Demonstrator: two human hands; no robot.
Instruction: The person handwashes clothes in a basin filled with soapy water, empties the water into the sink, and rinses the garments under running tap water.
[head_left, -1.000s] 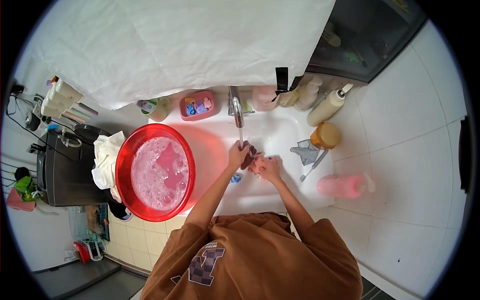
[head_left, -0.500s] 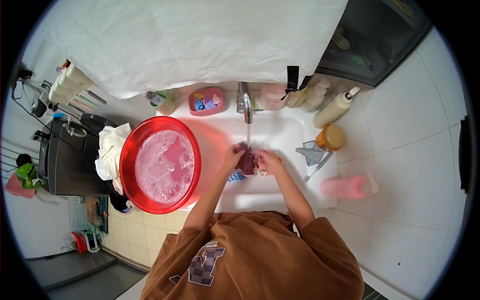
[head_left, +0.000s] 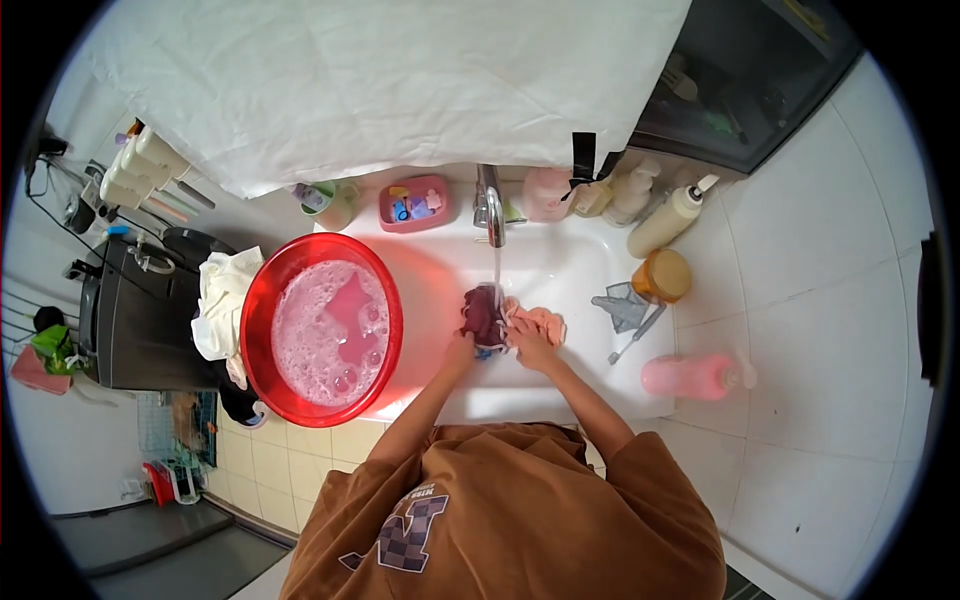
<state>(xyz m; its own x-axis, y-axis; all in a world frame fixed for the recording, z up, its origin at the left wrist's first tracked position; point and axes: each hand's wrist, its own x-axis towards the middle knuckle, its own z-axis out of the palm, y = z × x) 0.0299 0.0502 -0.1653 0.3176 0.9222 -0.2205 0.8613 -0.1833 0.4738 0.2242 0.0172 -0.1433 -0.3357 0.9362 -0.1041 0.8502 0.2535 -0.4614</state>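
A wet maroon cloth (head_left: 482,310) lies spread in the white sink under the running tap (head_left: 492,210). My left hand (head_left: 461,348) has its fingers closed on the lower left edge of this cloth. At its lower right edge, the fingers of my right hand (head_left: 530,343) pinch the fabric. Beside the right hand rests a crumpled peach cloth (head_left: 547,322). A bit of blue cloth (head_left: 486,353) shows between the hands, mostly hidden under the maroon one.
Left of the sink, a red basin (head_left: 393,335) holds pink sudsy water. White clothes (head_left: 222,300) lie beyond it. A pink tray (head_left: 415,205) sits behind. On the right stand an amber jar (head_left: 664,276), grey cloth (head_left: 623,305), brush (head_left: 636,335), pink bottle (head_left: 690,376) and pump bottles (head_left: 665,220).
Both hands have moved down toward me, from the sides of the maroon cloth to its near edge. The maroon cloth is more spread out, and more of the peach cloth shows.
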